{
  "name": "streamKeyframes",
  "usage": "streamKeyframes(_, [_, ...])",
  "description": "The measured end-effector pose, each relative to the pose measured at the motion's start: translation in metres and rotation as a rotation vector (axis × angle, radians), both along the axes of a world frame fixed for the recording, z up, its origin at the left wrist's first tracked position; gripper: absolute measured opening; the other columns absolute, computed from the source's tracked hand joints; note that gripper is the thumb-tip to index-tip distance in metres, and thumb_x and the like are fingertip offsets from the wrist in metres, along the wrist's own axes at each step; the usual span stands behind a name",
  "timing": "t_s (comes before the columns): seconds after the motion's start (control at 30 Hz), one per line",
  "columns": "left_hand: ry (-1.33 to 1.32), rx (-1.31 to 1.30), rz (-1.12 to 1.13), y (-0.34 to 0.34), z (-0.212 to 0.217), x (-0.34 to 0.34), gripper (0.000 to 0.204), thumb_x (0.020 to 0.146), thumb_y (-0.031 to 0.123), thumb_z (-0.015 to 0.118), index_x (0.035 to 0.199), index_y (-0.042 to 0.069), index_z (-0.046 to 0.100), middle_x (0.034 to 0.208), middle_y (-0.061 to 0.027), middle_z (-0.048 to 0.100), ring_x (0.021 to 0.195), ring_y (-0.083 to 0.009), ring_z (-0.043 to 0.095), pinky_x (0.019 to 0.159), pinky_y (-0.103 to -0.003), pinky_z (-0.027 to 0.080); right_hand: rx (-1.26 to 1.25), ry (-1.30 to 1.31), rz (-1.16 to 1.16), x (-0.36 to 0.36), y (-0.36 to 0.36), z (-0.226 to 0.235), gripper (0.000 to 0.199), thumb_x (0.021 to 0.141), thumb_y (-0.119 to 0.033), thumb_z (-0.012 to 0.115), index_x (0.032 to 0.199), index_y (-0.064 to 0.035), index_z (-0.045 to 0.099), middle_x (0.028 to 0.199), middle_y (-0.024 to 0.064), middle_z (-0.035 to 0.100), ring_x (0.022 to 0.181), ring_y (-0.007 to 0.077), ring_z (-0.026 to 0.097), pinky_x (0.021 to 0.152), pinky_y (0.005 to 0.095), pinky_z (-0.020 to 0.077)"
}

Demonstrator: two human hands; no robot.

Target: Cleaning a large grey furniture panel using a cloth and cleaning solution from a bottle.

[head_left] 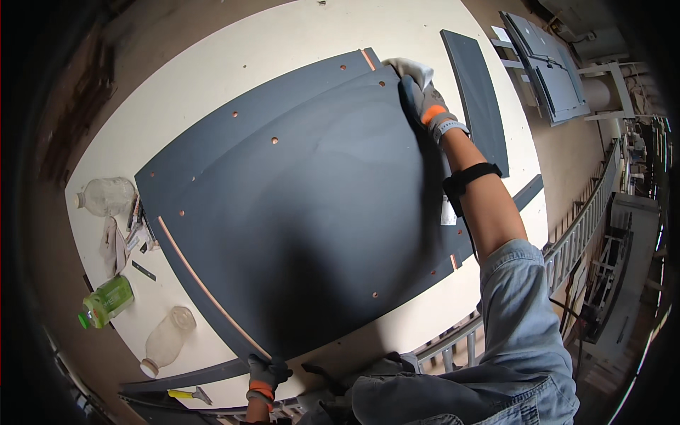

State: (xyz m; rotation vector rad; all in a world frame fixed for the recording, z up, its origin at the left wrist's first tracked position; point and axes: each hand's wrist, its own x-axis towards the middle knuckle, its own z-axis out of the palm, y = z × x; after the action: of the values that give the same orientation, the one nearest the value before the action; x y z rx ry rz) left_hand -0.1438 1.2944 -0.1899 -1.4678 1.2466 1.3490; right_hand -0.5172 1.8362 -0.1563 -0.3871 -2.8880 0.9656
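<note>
A large dark grey panel (pixel 304 191) with drilled holes lies flat before me, over at least one other grey panel (pixel 205 131) whose far strip shows. My right hand (pixel 425 103), in a grey and orange glove, reaches to the far right corner. Its fingers are closed on a white cloth (pixel 413 71) that touches the panel there. My left hand (pixel 268 375), gloved alike, rests at the panel's near left edge beside a groove with a copper-coloured strip (pixel 205 280). Its fingers look apart, with nothing in them; their undersides are hidden.
The panels lie on a white table (pixel 297 25). At left stand or lie clear bottles (pixel 170 340), a green-labelled bottle (pixel 108 301) and small tools. A yellow-handled scraper (pixel 190 395) lies near front left. Another grey board (pixel 478 99) is at right, a metal ladder (pixel 588 212) beyond.
</note>
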Motion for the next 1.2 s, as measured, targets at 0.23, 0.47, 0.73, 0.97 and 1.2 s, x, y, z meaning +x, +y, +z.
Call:
streamKeyframes(0.23, [0.248,-0.54,-1.498,0.056,0.072,-0.068,0.042,0.081,0.038,0.058,0.103,0.002,0.051,0.082,-0.017,0.064,0.072,-0.0335,0.064,0.073,-0.047,0.048,-1.526,0.465,-0.224,0.122,0.101,0.105,0.058,0.09,-0.036,0.043,0.133,0.0015,0.035,0.128,0.022,0.047,0.109,0.0354,0.054,0.096,0.048,0.0431])
streamKeyframes(0.47, [0.959,-1.066,-1.599,0.171,0.07,-0.238,0.077,0.081,0.051,0.056,0.135,0.002,0.033,0.138,-0.0191,0.036,0.13,-0.0317,0.032,0.104,-0.044,0.027,-1.375,0.261,-0.525,0.367,0.086,0.152,0.035,0.095,-0.019,0.043,0.124,0.0019,0.048,0.12,0.0112,0.057,0.106,0.0189,0.057,0.093,0.033,0.0464])
streamKeyframes(0.73, [0.891,-0.995,-1.573,0.245,0.046,-0.382,0.08,0.08,0.057,0.052,0.136,0.002,0.035,0.141,-0.0171,0.034,0.131,-0.0354,0.029,0.104,-0.048,0.027,-1.443,-0.2,-0.49,0.53,-0.134,-0.019,0.03,0.089,-0.011,0.056,0.118,-0.0037,0.054,0.117,0.0109,0.057,0.104,0.0167,0.057,0.088,0.0323,0.0464])
streamKeyframes(0.97, [0.943,-0.985,-1.569,0.266,0.084,-0.337,0.082,0.079,0.064,0.05,0.132,0.002,0.042,0.139,-0.0187,0.037,0.13,-0.0372,0.03,0.106,-0.049,0.023,-1.464,-0.358,-0.49,0.459,-0.142,-0.051,0.03,0.09,-0.013,0.054,0.118,-0.0031,0.054,0.117,0.0106,0.057,0.104,0.0164,0.056,0.089,0.0312,0.0458])
streamKeyframes(1.2, [1.116,-0.948,-1.479,0.248,0.007,-0.308,0.081,0.073,0.053,0.062,0.131,0.0,0.041,0.138,-0.0214,0.036,0.129,-0.0356,0.031,0.107,-0.043,0.024,-1.605,-0.487,-0.388,0.467,-0.17,-0.051,0.03,0.09,-0.014,0.052,0.118,-0.0025,0.054,0.118,0.0103,0.057,0.105,0.0162,0.056,0.09,0.0301,0.0453])
